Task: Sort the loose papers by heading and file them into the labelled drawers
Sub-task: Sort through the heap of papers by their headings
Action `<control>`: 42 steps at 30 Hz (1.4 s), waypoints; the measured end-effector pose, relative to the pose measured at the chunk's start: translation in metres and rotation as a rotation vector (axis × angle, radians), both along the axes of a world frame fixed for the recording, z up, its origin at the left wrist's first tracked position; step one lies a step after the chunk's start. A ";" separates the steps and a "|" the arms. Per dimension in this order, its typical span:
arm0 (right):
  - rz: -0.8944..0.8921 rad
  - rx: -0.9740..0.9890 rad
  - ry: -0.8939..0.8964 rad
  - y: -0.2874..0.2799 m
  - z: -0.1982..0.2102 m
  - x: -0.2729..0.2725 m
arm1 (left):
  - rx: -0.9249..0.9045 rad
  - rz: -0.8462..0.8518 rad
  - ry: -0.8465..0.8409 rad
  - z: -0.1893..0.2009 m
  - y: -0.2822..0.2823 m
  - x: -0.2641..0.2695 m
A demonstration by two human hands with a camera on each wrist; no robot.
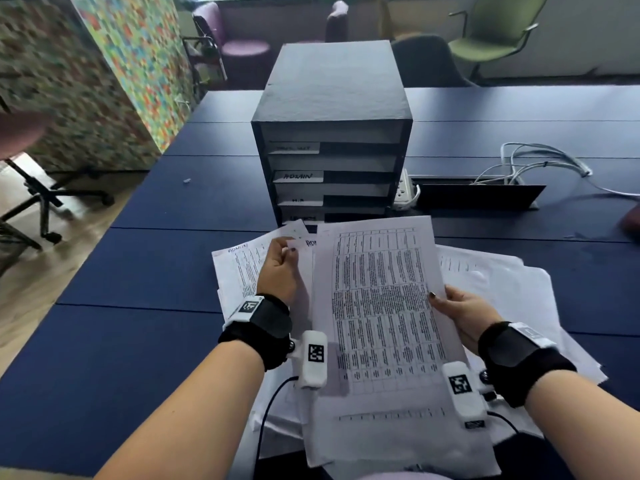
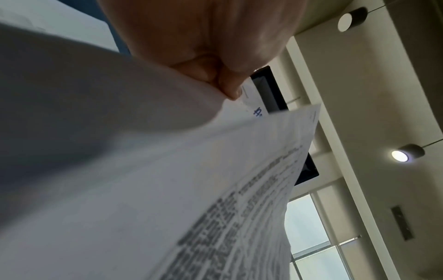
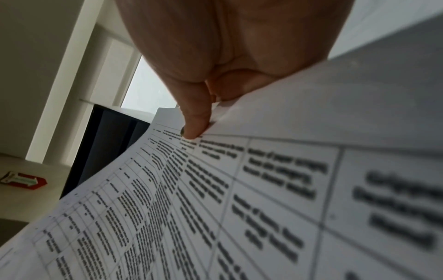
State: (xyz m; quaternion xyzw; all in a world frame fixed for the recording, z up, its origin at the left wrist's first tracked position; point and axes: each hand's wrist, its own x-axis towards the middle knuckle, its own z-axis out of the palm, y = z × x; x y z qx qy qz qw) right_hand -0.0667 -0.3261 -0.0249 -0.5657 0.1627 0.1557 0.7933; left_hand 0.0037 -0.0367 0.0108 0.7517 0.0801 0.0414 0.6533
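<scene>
— What's nearest?
— The right hand (image 1: 465, 315) pinches a white printed sheet with a ruled table (image 1: 381, 306) by its right edge, thumb on top.
— And the left hand (image 1: 278, 268)?
— It pinches a white sheet headed in blue ink (image 1: 308, 244) just beyond.
— Farther?
— Loose white papers (image 1: 502, 282) lie spread on the dark blue table (image 1: 138, 271); behind them stands the black labelled drawer unit (image 1: 332, 133).

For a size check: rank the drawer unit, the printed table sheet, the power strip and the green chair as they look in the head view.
1. drawer unit
2. printed table sheet, nearly as big only because it is nearer the camera
3. green chair, far off
4. power strip, partly hidden
</scene>
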 end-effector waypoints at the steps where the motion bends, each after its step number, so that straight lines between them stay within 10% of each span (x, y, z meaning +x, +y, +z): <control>1: 0.013 -0.005 0.013 0.001 -0.002 -0.001 | -0.008 -0.019 0.013 -0.001 -0.002 -0.002; 16: 0.009 -0.171 0.178 0.003 -0.016 0.006 | -0.202 -0.128 0.151 0.000 0.008 -0.002; 22: -0.097 -0.495 0.124 -0.009 -0.023 0.011 | 0.306 0.286 0.277 -0.032 0.061 0.012; 28: -0.077 -0.565 0.136 -0.023 -0.026 0.006 | 0.187 0.510 0.553 -0.057 0.112 0.010; 42: -0.029 -0.536 0.123 -0.020 -0.024 -0.004 | 0.332 0.317 0.259 -0.037 0.091 0.007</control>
